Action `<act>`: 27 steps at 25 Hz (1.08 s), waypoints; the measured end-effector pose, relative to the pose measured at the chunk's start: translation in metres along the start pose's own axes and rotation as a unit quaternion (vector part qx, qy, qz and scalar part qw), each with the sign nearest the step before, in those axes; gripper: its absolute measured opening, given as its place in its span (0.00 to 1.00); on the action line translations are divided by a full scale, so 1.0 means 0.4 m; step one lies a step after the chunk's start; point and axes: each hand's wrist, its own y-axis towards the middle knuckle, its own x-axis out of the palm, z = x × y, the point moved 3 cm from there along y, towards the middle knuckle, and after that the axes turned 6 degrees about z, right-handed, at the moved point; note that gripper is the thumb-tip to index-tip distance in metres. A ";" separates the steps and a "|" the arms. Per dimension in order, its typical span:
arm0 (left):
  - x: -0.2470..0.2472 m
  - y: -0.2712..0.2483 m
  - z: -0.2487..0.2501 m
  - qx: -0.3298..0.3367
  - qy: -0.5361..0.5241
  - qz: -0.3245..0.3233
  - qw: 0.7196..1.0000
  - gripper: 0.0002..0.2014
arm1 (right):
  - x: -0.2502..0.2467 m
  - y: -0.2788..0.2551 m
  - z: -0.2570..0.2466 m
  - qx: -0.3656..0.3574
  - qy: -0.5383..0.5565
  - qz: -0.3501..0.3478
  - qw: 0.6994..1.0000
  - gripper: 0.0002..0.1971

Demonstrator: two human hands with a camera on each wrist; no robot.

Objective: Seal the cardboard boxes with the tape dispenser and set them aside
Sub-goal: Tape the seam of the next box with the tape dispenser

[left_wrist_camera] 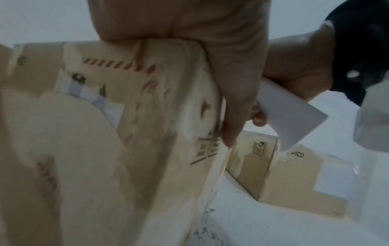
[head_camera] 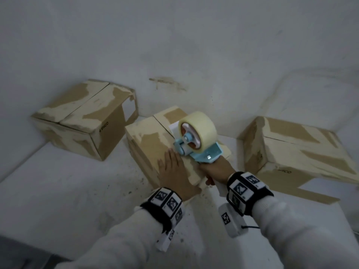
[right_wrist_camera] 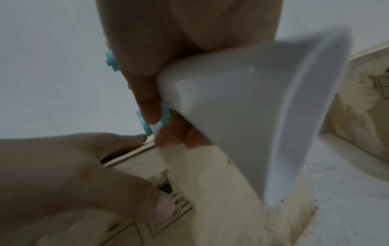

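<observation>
A worn cardboard box [head_camera: 149,144] stands in the middle of the white surface with its top flaps closed along a seam. My left hand [head_camera: 172,166] lies flat on the near part of its top, fingers straight, and the thumb [left_wrist_camera: 233,116] hangs over the near edge. My right hand [head_camera: 214,169] grips the white handle [right_wrist_camera: 252,108] of a blue tape dispenser [head_camera: 202,152]. The dispenser sits on the box top at the near end of the seam. Its roll of clear tape [head_camera: 198,131] stands upright above the box.
A second closed box [head_camera: 83,117] sits at the back left against the white wall. A third box [head_camera: 291,150] lies tilted at the right, close to my right wrist. Bare white surface [head_camera: 77,191] stretches to the near left.
</observation>
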 end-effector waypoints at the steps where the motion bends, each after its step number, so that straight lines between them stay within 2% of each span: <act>1: -0.002 -0.001 0.006 -0.007 0.001 0.018 1.000 0.63 | -0.002 -0.001 0.002 0.006 0.005 0.002 1.000 0.04; 4: 0.001 -0.008 0.011 -0.014 0.010 0.046 0.999 0.59 | -0.019 -0.017 0.008 0.025 0.017 0.008 1.000 0.04; 9: -0.008 -0.014 0.012 -0.018 0.023 0.056 0.998 0.60 | -0.076 -0.103 0.091 0.042 0.014 0.013 0.999 0.04; 13: -0.009 -0.022 0.022 -0.009 0.024 0.049 0.998 0.57 | -0.111 -0.166 0.155 0.039 0.057 0.009 0.998 0.04; 15: -0.022 0.004 0.031 0.042 0.052 0.039 0.997 0.56 | -0.117 -0.173 0.154 0.019 0.066 -0.011 0.998 0.06; 17: -0.044 0.034 0.044 0.137 0.100 0.020 0.985 0.55 | -0.121 -0.167 0.145 0.018 0.059 -0.034 0.997 0.07; 20: -0.051 0.041 0.063 0.245 0.163 -0.010 0.956 0.45 | -0.134 -0.150 0.135 0.018 0.047 -0.043 0.998 0.05; 22: -0.044 0.043 0.069 0.271 0.174 -0.011 0.947 0.41 | -0.137 -0.137 0.131 0.011 0.039 -0.037 0.999 0.07; 25: -0.030 0.056 0.065 0.268 0.162 -0.025 0.949 0.41 | -0.123 -0.131 0.142 0.008 0.095 -0.012 0.995 0.09; 27: -0.028 0.062 0.063 0.264 0.156 -0.032 0.951 0.42 | -0.116 -0.139 0.154 -0.007 0.094 0.002 0.996 0.12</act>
